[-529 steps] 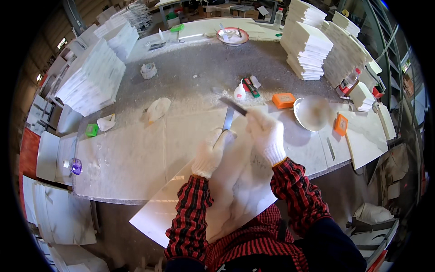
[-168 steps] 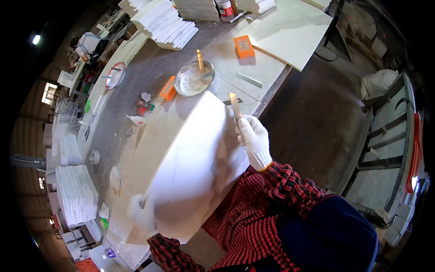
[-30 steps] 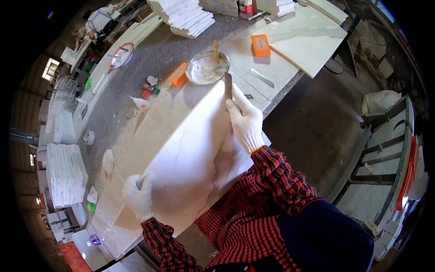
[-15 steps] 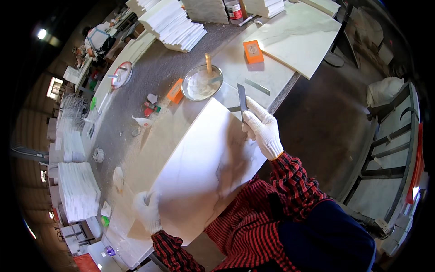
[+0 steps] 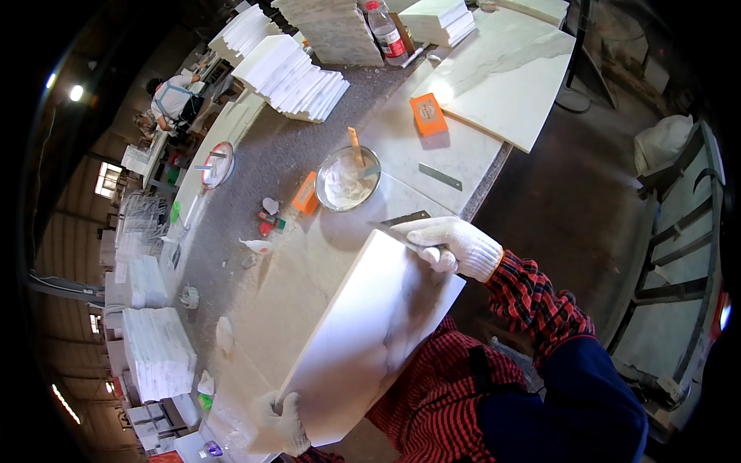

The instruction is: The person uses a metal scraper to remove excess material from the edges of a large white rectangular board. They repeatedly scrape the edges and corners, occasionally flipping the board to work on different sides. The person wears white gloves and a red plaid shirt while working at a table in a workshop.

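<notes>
Right hand (image 5: 457, 245): closed around a blade (image 5: 398, 236), held low across the far end of the slab (image 5: 359, 332); whether the steel touches the stone cannot be confirmed. Left hand (image 5: 284, 423): gripping the slab's near left edge, thumb uppermost. Slab: tilted, partly over the surface (image 5: 297, 131), partly over the person's lap. A bowl (image 5: 349, 208) of white paste stands beyond its far end. Recommended practice, in this inspector's judgement: lay the blade at a shallow angle, use light, even strokes, and keep the left grip firm.
</notes>
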